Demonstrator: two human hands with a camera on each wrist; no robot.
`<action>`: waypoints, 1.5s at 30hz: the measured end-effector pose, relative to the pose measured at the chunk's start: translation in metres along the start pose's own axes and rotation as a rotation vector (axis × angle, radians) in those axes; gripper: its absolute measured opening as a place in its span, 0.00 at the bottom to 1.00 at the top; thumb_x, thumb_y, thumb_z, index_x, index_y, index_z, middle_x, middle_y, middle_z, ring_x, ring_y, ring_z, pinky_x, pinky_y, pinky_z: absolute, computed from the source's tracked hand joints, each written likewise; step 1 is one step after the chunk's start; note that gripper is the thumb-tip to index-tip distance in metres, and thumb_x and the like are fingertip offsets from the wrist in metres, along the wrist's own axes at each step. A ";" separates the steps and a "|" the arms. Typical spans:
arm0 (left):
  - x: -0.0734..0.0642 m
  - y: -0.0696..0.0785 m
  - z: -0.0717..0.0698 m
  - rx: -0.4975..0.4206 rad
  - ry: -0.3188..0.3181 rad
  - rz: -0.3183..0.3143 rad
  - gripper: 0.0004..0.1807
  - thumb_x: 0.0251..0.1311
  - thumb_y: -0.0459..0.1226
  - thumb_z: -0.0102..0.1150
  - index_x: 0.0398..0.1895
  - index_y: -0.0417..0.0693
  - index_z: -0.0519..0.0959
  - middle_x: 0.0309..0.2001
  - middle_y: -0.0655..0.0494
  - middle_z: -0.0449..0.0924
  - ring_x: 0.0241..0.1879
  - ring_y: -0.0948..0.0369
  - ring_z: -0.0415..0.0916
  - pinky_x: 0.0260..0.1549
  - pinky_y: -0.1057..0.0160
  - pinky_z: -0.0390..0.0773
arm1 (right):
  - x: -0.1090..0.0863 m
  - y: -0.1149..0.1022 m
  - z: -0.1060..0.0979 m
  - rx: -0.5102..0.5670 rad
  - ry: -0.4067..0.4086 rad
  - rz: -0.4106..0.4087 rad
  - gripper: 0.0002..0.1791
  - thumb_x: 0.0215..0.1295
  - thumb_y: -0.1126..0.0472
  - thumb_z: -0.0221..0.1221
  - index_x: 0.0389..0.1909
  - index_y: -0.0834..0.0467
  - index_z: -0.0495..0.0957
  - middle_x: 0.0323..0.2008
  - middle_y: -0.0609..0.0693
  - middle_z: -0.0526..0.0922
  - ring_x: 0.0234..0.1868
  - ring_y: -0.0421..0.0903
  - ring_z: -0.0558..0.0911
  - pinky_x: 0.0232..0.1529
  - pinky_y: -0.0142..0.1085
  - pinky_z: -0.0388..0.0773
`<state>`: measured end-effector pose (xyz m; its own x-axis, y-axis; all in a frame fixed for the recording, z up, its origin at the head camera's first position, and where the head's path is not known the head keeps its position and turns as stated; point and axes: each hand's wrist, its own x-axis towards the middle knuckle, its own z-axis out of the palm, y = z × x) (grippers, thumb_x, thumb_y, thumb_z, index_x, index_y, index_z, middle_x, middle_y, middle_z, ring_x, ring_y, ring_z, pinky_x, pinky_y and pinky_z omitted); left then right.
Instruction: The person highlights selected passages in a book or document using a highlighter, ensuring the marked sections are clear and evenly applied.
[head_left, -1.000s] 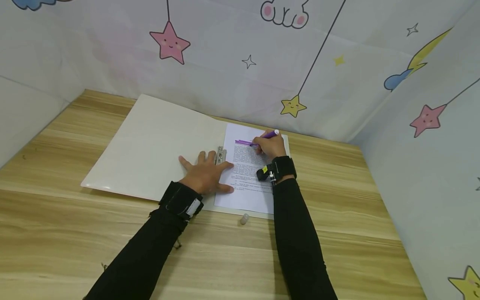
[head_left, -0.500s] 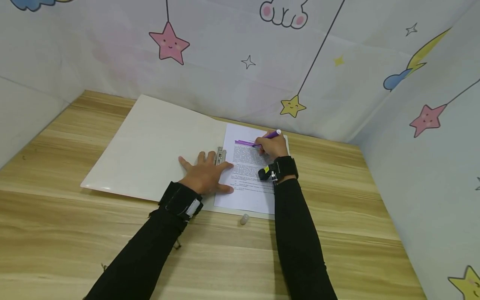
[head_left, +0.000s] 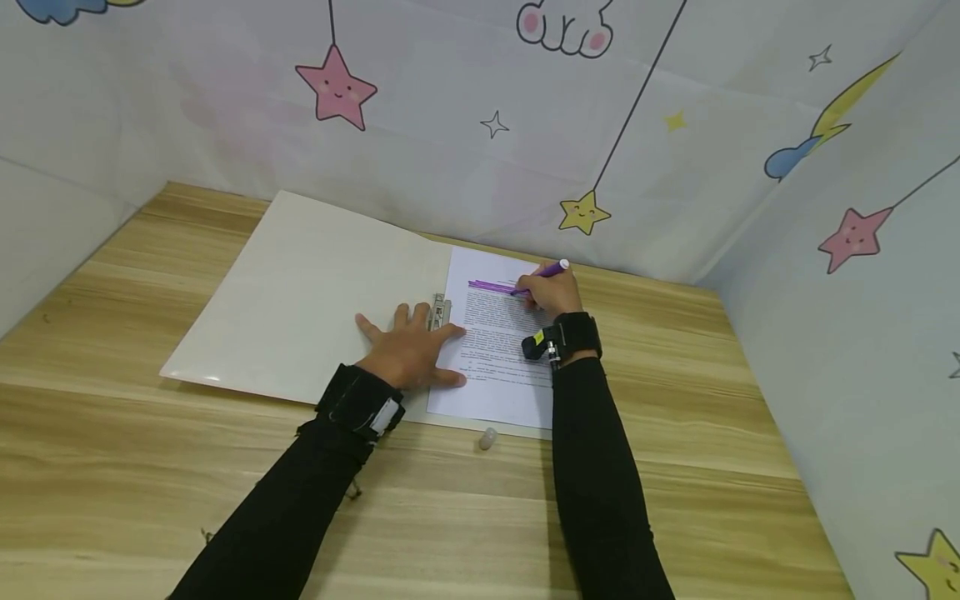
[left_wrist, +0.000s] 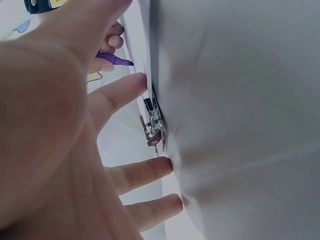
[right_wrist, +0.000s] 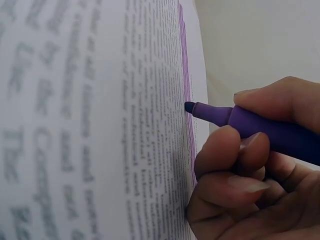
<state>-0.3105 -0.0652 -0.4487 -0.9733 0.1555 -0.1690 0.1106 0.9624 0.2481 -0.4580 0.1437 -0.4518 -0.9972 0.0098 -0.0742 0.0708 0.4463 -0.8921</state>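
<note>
A purple highlighter is pinched between the thumb and fingers of my right hand. Its dark tip is at the top lines of a printed sheet, where purple strokes run across the text. The sheet lies on the right side of an open white folder. My left hand rests with spread fingers across the folder's middle, its thumb and index finger on the sheet's left edge. Beside those fingers is a metal clip, partly hidden by the hand in the head view.
A small pale cap lies on the wooden table, just in front of the folder's near edge. White cloth walls printed with stars stand behind the table and along its sides.
My right hand has slid slightly to the right with the highlighter, and the purple line has grown longer that way. The left hand has stayed in place.
</note>
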 end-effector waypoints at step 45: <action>-0.001 0.000 -0.001 -0.011 0.016 0.005 0.43 0.52 0.63 0.70 0.73 0.69 0.69 0.71 0.37 0.58 0.69 0.37 0.52 0.52 0.15 0.37 | 0.002 0.005 -0.030 0.014 -0.011 0.113 0.12 0.57 0.67 0.67 0.29 0.60 0.71 0.21 0.54 0.77 0.20 0.48 0.78 0.21 0.35 0.73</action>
<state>-0.3093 -0.0653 -0.4470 -0.9758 0.1562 -0.1527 0.1130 0.9592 0.2591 -0.4604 0.1728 -0.4433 -0.9824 0.0496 -0.1800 0.1836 0.4303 -0.8838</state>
